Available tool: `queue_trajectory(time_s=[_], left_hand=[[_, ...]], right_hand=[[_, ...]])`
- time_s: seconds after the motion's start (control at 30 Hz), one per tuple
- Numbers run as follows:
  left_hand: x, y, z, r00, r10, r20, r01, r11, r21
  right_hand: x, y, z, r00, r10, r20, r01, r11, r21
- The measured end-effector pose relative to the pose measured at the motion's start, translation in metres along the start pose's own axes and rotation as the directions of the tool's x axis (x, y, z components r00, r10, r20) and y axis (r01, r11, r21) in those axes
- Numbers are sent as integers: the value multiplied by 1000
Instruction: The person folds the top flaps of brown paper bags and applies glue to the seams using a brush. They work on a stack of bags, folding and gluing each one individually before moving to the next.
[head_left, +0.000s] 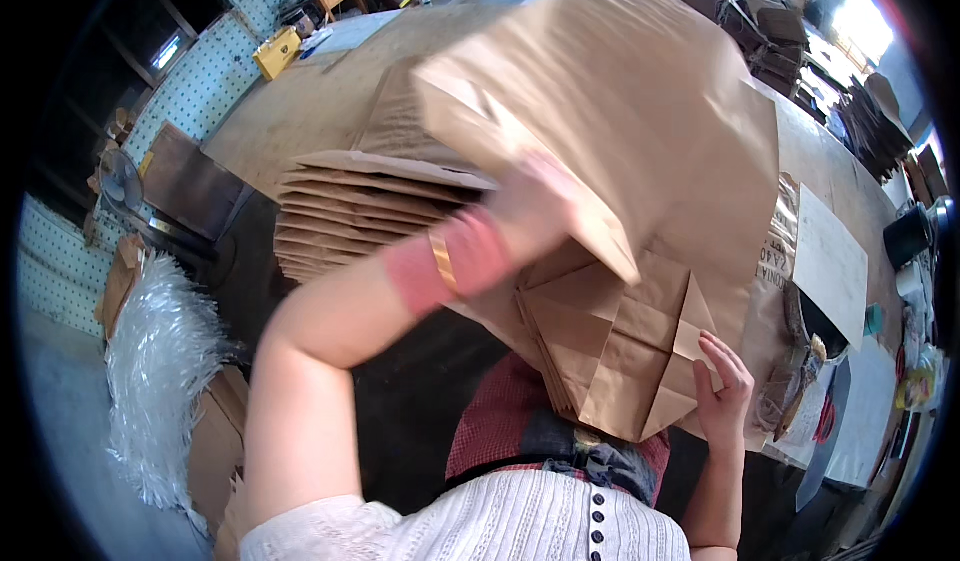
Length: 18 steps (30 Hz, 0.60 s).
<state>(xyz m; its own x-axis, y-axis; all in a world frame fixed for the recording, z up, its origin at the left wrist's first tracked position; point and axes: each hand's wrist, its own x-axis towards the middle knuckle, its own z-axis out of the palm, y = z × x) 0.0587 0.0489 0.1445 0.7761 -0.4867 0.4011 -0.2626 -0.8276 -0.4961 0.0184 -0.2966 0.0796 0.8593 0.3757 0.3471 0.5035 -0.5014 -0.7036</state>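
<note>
A large brown paper bag [640,91], lifted and blurred by motion, spans the upper middle of the head view. My left hand [540,201] is closed at its near folded edge, though the fingers are smeared and partly hidden. Below it, close to my body, lies a stack of brown paper bags with folded bottoms [635,361]. My right hand [725,386] rests against the right edge of this stack, fingers stretched out. Left of the lifted bag, a fanned pile of folded paper bags [340,211] hangs over the table's edge.
The wide wooden table [300,111] carries a yellow box [278,53] at its far left. On the right are a pale board [830,261], a long flat blade [825,441] and red-handled scissors [825,419]. White plastic strands [165,381] hang at lower left, below a fan [120,179].
</note>
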Motion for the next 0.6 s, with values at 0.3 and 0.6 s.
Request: queue_trajectory(time_s=[0.3,0.6], left_hand=[[-130,-189,0,954,-179,242,184,983,1],[-160,-160,6,891,-113,439,259,921,-290]], right_hand=[[1,4,21,996,-63,56,60,996,59],[2,4,22,986,-80,148,84,996,-25]])
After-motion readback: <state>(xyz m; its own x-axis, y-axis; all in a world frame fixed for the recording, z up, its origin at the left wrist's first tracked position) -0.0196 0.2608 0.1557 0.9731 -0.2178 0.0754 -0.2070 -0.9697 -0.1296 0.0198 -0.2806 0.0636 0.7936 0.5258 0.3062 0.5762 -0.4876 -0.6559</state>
